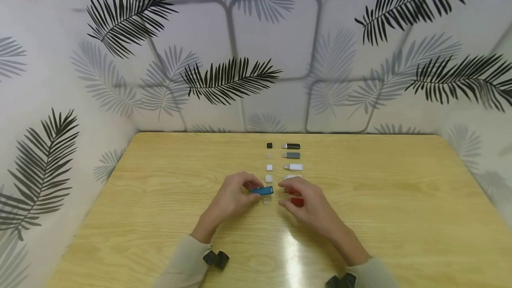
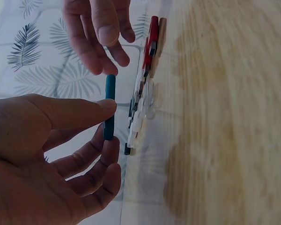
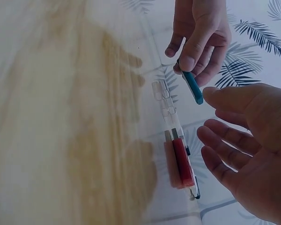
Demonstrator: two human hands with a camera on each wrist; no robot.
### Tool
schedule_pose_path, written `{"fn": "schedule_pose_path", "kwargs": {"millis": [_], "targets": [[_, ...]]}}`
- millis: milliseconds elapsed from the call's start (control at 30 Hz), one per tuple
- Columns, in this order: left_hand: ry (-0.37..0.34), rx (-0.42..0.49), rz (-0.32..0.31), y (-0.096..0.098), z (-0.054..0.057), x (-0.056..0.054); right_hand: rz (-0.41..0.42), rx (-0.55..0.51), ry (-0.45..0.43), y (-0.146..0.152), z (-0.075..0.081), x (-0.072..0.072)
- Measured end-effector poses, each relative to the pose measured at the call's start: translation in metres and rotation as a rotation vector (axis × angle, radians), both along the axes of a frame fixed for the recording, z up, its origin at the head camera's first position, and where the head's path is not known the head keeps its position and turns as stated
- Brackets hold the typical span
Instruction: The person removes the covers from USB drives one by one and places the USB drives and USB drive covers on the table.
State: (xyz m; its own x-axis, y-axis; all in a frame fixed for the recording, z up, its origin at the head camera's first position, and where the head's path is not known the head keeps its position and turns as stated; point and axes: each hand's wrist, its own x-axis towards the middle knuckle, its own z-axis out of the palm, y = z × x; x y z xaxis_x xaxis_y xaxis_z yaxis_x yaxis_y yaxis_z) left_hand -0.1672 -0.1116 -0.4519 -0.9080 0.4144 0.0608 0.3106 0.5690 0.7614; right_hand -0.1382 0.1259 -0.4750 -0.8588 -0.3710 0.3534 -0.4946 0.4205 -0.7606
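Between thumb and fingers, my left hand (image 1: pixel 232 195) pinches a blue USB stick (image 1: pixel 266 191), raised a little above the table. Its far end points toward my right hand (image 1: pixel 312 199), which holds nothing. The right fingers are spread apart and loosely bent, with the thumb tip close to the stick's end in the right wrist view. Below the right hand lies a red USB stick (image 1: pixel 297 202), with a second red one partly hidden by the fingers. A clear cap (image 1: pixel 266 201) lies under the blue stick.
On the wooden table (image 1: pixel 180 163), a column of caps runs back: white caps (image 1: pixel 269 178), a clear one (image 1: pixel 269 156) and a black cap (image 1: pixel 270 145). Right of it lie white (image 1: pixel 295 167), grey (image 1: pixel 293 155) and black USB sticks (image 1: pixel 294 146). A leaf-patterned wall (image 1: pixel 276 106) stands behind.
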Motion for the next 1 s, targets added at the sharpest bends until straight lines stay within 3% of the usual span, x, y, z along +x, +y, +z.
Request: {"fn": "schedule_pose_path", "kwargs": {"millis": [500, 1000], "targets": [[0.021, 0.061, -0.069, 0.013, -0.004, 0.005, -0.058, 0.026, -0.072, -0.003, 0.0, 0.001], [0.049, 0.086, -0.068, 0.014, -0.004, 0.005, -0.118, 0.038, -0.099, 0.001, 0.002, 0.001]]}}
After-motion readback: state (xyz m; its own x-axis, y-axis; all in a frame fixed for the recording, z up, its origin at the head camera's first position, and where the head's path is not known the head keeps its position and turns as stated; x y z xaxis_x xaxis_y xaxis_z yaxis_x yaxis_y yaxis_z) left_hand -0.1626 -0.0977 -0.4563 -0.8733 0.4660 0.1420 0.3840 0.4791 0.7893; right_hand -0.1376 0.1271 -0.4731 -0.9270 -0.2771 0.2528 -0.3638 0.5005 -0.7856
